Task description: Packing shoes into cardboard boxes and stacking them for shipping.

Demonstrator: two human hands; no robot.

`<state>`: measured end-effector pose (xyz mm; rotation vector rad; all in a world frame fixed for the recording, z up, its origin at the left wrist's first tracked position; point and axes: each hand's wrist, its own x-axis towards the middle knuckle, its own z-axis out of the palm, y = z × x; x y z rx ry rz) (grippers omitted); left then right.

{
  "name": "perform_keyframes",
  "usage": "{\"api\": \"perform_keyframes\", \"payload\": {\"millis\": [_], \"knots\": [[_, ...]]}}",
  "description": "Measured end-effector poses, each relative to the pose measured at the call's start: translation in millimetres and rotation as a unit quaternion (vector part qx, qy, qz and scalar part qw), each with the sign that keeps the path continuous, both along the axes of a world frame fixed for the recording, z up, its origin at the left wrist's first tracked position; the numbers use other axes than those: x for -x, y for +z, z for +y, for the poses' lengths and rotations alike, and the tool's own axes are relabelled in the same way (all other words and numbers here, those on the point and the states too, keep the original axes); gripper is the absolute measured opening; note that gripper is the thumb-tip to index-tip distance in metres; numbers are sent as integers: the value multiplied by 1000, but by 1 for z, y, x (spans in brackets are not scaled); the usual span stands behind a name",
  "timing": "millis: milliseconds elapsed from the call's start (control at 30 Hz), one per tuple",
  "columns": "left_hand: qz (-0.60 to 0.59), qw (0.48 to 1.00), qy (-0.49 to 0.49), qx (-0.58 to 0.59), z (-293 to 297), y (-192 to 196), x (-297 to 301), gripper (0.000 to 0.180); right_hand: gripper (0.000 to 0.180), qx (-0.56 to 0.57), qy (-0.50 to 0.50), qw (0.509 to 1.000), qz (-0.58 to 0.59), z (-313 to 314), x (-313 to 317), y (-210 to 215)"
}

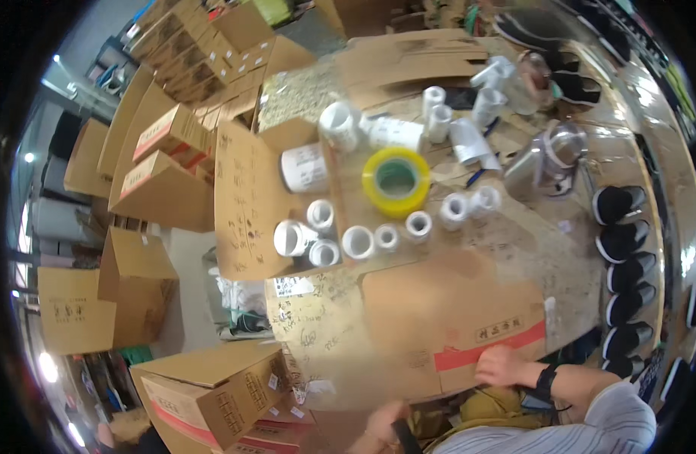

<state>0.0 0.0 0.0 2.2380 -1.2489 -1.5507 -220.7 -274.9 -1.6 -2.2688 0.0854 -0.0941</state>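
In the head view, a flat cardboard sheet (424,303) with a red band lies on the table (325,371), in front of the person. The right hand (501,367) rests at its near right part, over the red band's lower edge; the fingers are bent, their tips on the cardboard, and whether they pinch it I cannot tell. The left hand (386,418) is blurred, just beside the sheet's near left corner; its finger state and any contact cannot be told. Beyond the sheet stands a yellow tape roll (393,206).
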Motion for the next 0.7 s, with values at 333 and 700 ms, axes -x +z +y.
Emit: {"api": "perform_keyframes", "payload": {"millis": [333, 700], "knots": [[-293, 855, 110, 413, -35, -51, -26, 56, 25, 232, 98, 966, -64, -21, 4, -46], [-385, 818, 225, 364, -29, -42, -11, 71, 19, 256, 14, 952, -165, 6, -7, -38]]}}
